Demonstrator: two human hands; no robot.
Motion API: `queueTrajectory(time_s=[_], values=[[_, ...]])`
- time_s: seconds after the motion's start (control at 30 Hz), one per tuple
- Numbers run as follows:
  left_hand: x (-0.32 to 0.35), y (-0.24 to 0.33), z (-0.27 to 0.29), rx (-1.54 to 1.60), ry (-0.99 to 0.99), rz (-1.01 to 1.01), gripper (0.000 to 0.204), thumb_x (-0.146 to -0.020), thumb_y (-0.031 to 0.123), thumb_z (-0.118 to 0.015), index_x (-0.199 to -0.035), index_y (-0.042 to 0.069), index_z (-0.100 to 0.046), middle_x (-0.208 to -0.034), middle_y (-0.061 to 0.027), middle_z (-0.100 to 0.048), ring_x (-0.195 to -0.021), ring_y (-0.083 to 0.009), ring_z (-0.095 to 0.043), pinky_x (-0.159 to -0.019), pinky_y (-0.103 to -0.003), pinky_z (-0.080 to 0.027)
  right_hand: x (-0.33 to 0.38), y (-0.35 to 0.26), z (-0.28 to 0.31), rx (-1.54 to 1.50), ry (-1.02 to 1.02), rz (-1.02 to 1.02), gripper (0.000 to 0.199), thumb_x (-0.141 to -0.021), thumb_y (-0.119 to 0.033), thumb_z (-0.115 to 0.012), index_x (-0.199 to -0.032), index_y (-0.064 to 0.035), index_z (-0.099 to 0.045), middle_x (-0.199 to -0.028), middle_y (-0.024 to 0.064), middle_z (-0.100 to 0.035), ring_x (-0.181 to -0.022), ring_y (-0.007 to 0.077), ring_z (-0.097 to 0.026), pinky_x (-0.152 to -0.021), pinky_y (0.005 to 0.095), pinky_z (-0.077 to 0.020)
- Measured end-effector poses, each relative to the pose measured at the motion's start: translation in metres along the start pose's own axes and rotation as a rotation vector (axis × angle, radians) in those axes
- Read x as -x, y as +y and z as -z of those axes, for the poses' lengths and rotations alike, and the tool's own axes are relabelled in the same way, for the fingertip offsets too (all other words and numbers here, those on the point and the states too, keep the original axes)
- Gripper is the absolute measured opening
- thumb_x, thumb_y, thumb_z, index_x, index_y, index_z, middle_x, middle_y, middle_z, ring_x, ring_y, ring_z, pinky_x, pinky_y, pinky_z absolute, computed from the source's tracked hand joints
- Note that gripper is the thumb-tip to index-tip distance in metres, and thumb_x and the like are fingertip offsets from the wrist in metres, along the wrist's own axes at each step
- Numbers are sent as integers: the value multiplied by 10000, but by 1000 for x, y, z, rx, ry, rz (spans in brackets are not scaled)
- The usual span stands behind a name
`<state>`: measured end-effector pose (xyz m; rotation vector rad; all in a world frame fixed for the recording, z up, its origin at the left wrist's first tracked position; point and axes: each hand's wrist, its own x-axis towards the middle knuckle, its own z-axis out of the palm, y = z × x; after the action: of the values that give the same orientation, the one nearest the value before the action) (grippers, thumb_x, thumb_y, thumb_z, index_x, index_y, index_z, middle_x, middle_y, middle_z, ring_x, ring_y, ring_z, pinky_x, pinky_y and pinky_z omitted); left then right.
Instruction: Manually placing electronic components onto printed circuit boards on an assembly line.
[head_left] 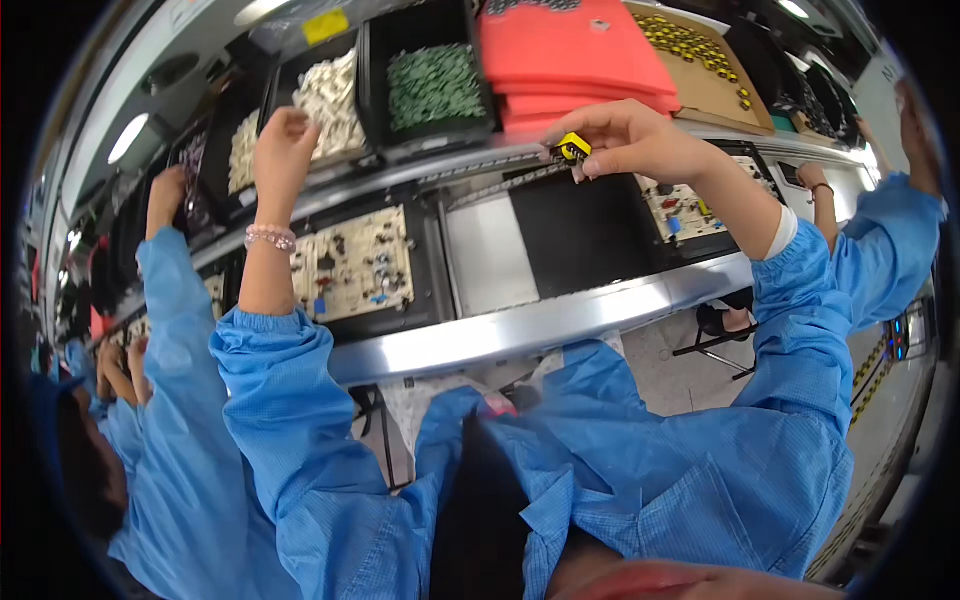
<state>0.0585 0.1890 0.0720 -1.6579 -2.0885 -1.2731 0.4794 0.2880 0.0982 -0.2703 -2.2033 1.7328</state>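
Note:
My right hand point(640, 140) pinches a small yellow-and-black transformer-like component point(573, 149) between thumb and fingers, above the work line. My left hand point(283, 155) is raised at the bin of white parts point(335, 100), its fingers curled in. Whatever those fingers may hold is hidden. Below my left hand, a circuit board point(360, 265) with blue, red and black components sits in a black tray. Another populated board point(675, 215) lies under my right forearm, partly covered by it.
Beside the white parts stands a black bin of green parts point(435, 90). Stacked red foam sheets point(575, 65) and a cardboard tray point(715, 75) of yellow-and-black components are farther right. A metal rail point(480, 335) edges the line. Co-workers' arms point(170, 290) reach in at both sides.

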Motion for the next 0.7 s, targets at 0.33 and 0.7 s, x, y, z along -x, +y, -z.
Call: queueTrajectory(time_s=[0.33,0.7], values=[[93,-23,26,778,27,170,288,-873,101,-652,-1112,-48,-592,-890,-99,-668,-724,-155,-666,-630,-231,-535,-93,37,-111,448,-222,317,338,-799,-198,-755,-1064,-35,-623,-878,-1,-576,-785,82,-552,-689,226,-463],[117,-80,31,726,163,256,137,-765,47,-697,-834,-11,-594,-731,-68,-629,-641,-131,-612,-587,-252,-494,-168,82,-210,597,-302,136,302,-793,-51,-701,-1087,-48,-630,-1000,42,-614,-823,128,-584,-697,264,-509]])
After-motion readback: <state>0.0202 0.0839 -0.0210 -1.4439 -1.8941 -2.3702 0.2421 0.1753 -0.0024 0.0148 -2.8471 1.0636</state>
